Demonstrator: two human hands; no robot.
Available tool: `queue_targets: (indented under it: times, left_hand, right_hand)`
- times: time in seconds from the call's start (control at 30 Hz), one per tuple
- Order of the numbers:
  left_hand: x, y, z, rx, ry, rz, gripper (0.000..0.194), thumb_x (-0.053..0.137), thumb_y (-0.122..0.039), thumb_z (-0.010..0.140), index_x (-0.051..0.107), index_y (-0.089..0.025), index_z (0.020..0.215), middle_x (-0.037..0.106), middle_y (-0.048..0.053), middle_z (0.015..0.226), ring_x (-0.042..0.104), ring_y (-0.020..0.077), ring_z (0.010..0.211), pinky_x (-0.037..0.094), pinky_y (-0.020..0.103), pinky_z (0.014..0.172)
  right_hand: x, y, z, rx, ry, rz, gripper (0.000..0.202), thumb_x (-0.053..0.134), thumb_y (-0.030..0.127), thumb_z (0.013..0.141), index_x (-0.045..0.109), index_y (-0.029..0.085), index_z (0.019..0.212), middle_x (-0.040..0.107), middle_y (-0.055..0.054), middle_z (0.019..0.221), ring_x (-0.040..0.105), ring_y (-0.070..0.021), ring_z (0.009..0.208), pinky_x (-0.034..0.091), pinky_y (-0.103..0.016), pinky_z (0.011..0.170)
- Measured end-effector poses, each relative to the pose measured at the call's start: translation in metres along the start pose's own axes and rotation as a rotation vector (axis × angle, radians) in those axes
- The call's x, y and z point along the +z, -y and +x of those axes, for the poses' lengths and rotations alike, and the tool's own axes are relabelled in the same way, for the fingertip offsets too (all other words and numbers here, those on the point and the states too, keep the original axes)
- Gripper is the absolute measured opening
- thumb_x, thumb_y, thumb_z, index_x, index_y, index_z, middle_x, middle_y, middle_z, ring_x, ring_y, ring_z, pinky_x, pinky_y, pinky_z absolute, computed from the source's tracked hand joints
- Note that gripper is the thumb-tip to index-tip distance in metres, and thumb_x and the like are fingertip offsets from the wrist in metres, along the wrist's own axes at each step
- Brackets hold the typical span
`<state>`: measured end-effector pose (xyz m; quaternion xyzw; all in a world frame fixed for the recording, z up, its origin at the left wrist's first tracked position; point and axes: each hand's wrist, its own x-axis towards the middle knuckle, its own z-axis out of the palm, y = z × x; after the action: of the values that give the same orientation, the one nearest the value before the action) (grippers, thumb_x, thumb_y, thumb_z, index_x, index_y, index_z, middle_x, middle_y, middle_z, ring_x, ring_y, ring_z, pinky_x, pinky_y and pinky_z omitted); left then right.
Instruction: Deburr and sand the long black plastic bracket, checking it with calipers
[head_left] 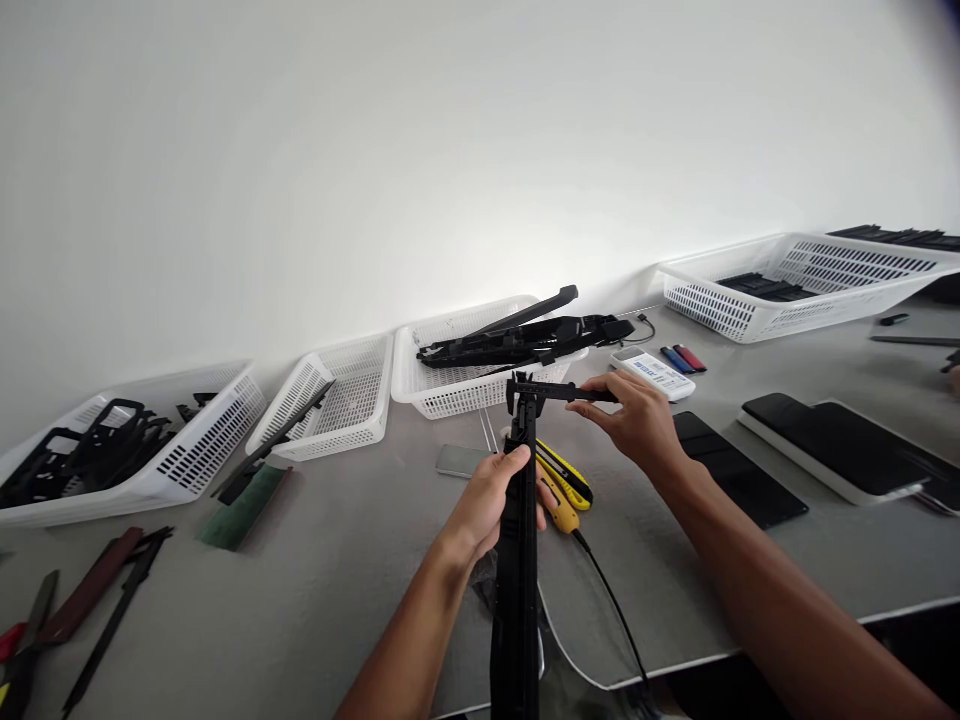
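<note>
My left hand [491, 495] is wrapped round a long black plastic part [516, 570], which stands nearly upright in the view with its lower end past the bottom edge. In my right hand [630, 412] a black caliper [555, 390] is pinched between thumb and fingers. The caliper lies across the top end of the part, its jaws at that end; whether they touch it is too small to tell. Behind my left hand are a yellow cutter knife [566, 475] and a yellow-handled corded tool [559, 505].
White baskets [352, 438] line the wall, several holding black parts. A white scale [652, 372], two lighters [684, 358] and dark flat devices [739, 470] lie right. Scissors [30, 630] and a green block [244, 508] are left. At the right edge, fingers of another person show.
</note>
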<state>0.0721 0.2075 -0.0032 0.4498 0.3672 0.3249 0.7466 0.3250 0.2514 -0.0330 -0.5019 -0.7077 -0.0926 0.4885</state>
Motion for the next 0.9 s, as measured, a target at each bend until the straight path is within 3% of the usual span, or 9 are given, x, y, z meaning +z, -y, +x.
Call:
queue_targets:
  times: [0.27,0.9]
  left_hand:
    - [0.0028,-0.0042,-0.0024,-0.012,-0.009,-0.007,0.058,0.074,-0.072,0.083,0.065,-0.016,0.079,0.076,0.01,0.066,0.06,0.0131,0.043,0.043,0.023,0.044]
    - [0.0048,-0.0038,-0.0032,-0.063,-0.092,0.064,0.067,0.078,-0.082,0.072,0.061,-0.017,0.078,0.067,0.002,0.059,0.06,0.0133,0.043,0.045,0.024,0.045]
  right_hand:
    - [0.003,-0.0029,-0.0031,0.028,-0.012,-0.043,0.043,0.074,0.065,0.094,0.073,0.022,0.091,0.077,-0.008,0.085,0.07,-0.0257,0.072,0.05,-0.037,0.063]
    - [0.0036,-0.0039,-0.0007,-0.071,-0.032,-0.064,0.034,0.074,0.057,0.098,0.073,0.023,0.093,0.076,-0.007,0.084,0.067,-0.0256,0.074,0.048,-0.04,0.071]
